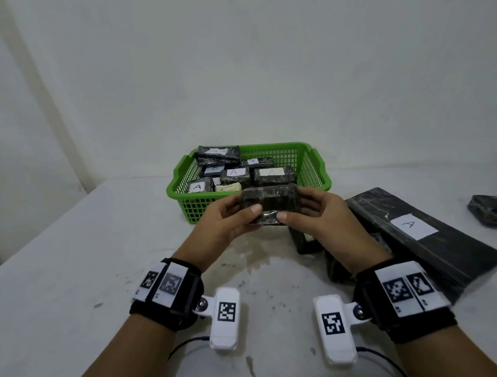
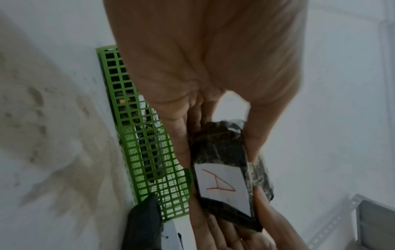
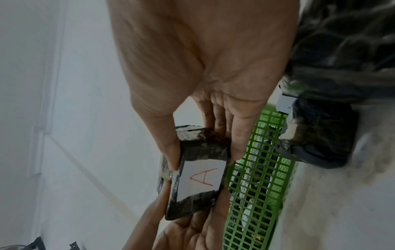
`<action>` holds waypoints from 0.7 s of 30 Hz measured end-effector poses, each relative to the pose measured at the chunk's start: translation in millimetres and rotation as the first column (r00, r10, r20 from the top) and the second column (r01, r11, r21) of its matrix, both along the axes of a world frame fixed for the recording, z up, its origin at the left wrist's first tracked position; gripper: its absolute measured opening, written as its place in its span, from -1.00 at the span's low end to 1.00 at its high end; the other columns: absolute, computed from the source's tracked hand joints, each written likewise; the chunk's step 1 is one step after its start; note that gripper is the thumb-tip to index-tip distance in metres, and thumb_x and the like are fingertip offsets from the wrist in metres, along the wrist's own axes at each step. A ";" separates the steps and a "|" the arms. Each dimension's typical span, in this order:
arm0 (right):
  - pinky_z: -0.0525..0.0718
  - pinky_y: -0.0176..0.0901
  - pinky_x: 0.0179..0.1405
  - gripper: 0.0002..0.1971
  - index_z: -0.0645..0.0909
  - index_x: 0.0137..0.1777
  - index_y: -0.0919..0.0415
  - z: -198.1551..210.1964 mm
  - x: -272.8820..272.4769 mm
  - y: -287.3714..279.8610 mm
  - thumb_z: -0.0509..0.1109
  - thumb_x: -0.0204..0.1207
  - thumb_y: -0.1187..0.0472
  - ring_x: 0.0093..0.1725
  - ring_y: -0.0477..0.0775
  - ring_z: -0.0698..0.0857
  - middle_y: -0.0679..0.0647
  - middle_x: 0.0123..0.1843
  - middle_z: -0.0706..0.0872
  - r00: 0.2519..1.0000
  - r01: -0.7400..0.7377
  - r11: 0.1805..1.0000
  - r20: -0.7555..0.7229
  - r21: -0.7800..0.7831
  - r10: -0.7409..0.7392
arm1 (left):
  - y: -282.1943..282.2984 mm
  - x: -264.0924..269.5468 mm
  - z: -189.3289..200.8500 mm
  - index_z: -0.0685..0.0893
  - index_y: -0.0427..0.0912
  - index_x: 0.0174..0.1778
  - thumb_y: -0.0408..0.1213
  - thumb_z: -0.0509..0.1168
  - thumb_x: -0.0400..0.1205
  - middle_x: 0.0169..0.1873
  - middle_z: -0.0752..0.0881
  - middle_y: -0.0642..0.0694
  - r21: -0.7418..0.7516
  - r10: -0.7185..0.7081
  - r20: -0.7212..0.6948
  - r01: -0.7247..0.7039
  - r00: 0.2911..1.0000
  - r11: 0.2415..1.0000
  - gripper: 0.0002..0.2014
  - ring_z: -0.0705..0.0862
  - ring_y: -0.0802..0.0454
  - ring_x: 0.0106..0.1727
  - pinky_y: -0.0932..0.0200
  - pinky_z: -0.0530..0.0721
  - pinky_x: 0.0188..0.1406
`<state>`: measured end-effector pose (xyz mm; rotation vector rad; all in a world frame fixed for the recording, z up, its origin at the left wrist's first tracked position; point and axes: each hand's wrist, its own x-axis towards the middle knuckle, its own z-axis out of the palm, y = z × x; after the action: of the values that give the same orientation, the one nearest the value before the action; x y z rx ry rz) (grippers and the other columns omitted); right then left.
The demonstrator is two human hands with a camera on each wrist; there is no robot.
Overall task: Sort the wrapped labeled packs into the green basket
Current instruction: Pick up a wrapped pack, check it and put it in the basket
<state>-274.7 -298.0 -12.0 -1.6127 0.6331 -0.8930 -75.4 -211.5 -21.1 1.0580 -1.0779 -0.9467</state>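
The left hand (image 1: pixel 224 219) and the right hand (image 1: pixel 321 215) each pinch one end of a dark wrapped pack (image 1: pixel 270 204), thumbs on the near side and fingers behind, holding it off the table (image 1: pixel 71 274). Its far face carries a white label (image 2: pixel 222 183) with a red A. Just beyond the hands sits the green basket (image 1: pixel 313 166), already holding several labeled packs; a larger wrapped pack (image 1: pixel 421 235) lies right of the right hand.
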 end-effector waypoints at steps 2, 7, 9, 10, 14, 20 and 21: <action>0.78 -0.37 0.13 -0.59 0.67 0.21 -0.02 -0.3 -0.8 2.9 0.67 0.45 0.32 0.08 -0.39 0.82 -0.09 0.17 0.82 1.000 0.002 1.000 0.015 0.008 -0.002 | 1.2 -2.7 1.3 0.70 -0.37 0.35 -0.36 0.54 0.57 0.22 0.82 -0.30 -0.025 0.040 0.089 -0.038 0.995 0.999 -0.57 0.78 -0.24 0.30 -0.11 0.75 0.33; 0.75 0.06 0.43 -0.39 0.70 0.44 0.20 2.8 0.8 10.6 0.69 0.38 0.08 0.32 -0.04 0.81 0.04 0.31 0.85 0.991 0.102 0.994 0.087 -0.037 -0.099 | 5.7 -7.5 4.8 0.70 -0.32 0.37 -0.29 0.58 0.53 0.24 0.81 -0.26 -0.036 0.019 0.070 -0.017 0.997 0.999 -0.51 0.78 -0.17 0.32 -0.03 0.74 0.32; 0.74 0.04 0.44 -0.39 0.69 0.46 0.19 2.4 -0.8 9.7 0.68 0.40 0.07 0.33 -0.07 0.80 0.03 0.33 0.84 0.993 0.090 0.994 0.083 -0.054 -0.086 | 5.5 -7.4 6.8 0.73 -0.31 0.33 -0.30 0.59 0.51 0.21 0.82 -0.27 -0.045 0.044 0.070 -0.041 0.997 0.998 -0.53 0.80 -0.15 0.27 -0.07 0.72 0.31; 0.73 0.02 0.44 -0.33 0.67 0.49 0.18 2.8 -1.4 10.2 0.68 0.37 0.02 0.35 -0.08 0.79 0.01 0.35 0.82 0.995 0.079 0.994 0.063 -0.071 -0.074 | 5.9 -7.4 7.7 0.74 -0.30 0.30 -0.30 0.61 0.50 0.19 0.83 -0.28 -0.051 0.051 0.056 -0.048 0.997 0.998 -0.55 0.80 -0.16 0.25 -0.10 0.70 0.32; 0.76 -0.25 0.32 -0.33 0.65 0.49 0.14 2.0 -2.5 11.9 0.71 0.36 0.08 0.27 -0.21 0.80 -0.04 0.34 0.82 0.996 0.086 0.988 0.018 -0.126 -0.084 | 9.7 -8.4 8.4 0.77 -0.24 0.24 -0.23 0.57 0.51 0.19 0.82 -0.28 -0.047 0.003 0.041 -0.001 0.999 0.999 -0.61 0.77 -0.26 0.27 -0.23 0.67 0.41; 0.71 -0.48 0.15 -0.45 0.67 0.43 0.17 2.6 -2.9 11.6 0.66 0.45 0.08 0.24 -0.27 0.77 -0.10 0.29 0.80 0.994 0.099 0.988 0.065 -0.118 -0.092 | 13.9 -12.8 14.6 0.68 -0.39 0.37 -0.38 0.46 0.62 0.24 0.80 -0.30 -0.105 0.068 0.200 -0.048 0.977 0.993 -0.61 0.79 -0.10 0.27 0.13 0.75 0.20; 0.69 -0.53 0.09 -0.47 0.69 0.41 0.20 2.7 -2.7 11.7 0.66 0.45 0.10 0.22 -0.27 0.78 -0.07 0.28 0.82 0.992 0.108 0.986 0.079 -0.123 -0.099 | 13.9 -13.5 14.6 0.66 -0.39 0.38 -0.40 0.45 0.63 0.25 0.80 -0.29 -0.111 0.071 0.211 -0.048 0.975 0.993 -0.61 0.79 -0.07 0.27 0.18 0.75 0.18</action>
<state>-277.4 -286.3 -9.3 -1.6643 0.6235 -1.0828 -88.9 -197.6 -6.5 1.1171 -1.2525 -0.7313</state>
